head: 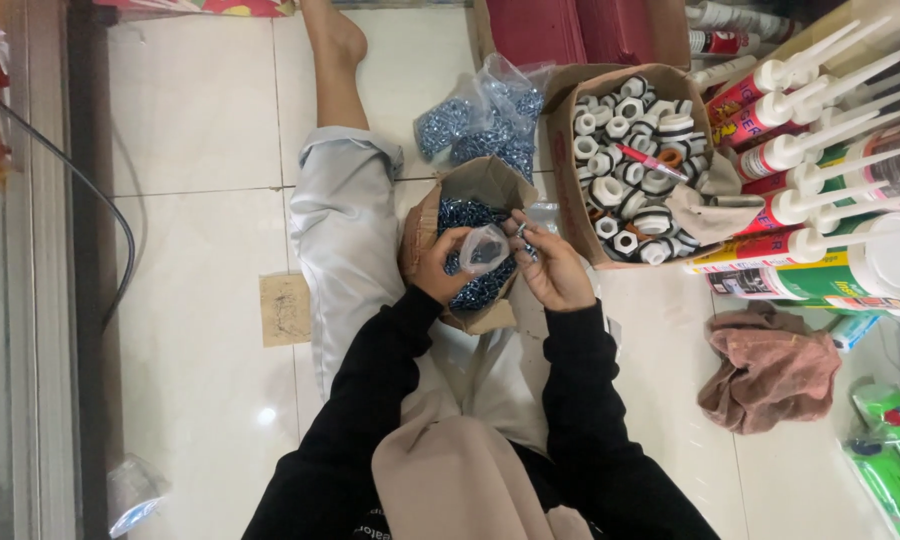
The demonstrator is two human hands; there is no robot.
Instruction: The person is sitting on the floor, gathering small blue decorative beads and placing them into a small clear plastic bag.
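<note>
Screws (470, 215) fill the brown box (490, 180) on my lap.
My left hand (440, 265) pinches a small clear bag (485, 248) over them; my right hand (555, 270) fingers seem closed on a few screws.

Box of white fittings (630, 170) beside sealant tubes (810, 150), brown rag (770, 370)

Small clear bag (485, 247) over brown screw box (480, 185); sealant tubes (820, 150) right.
</note>
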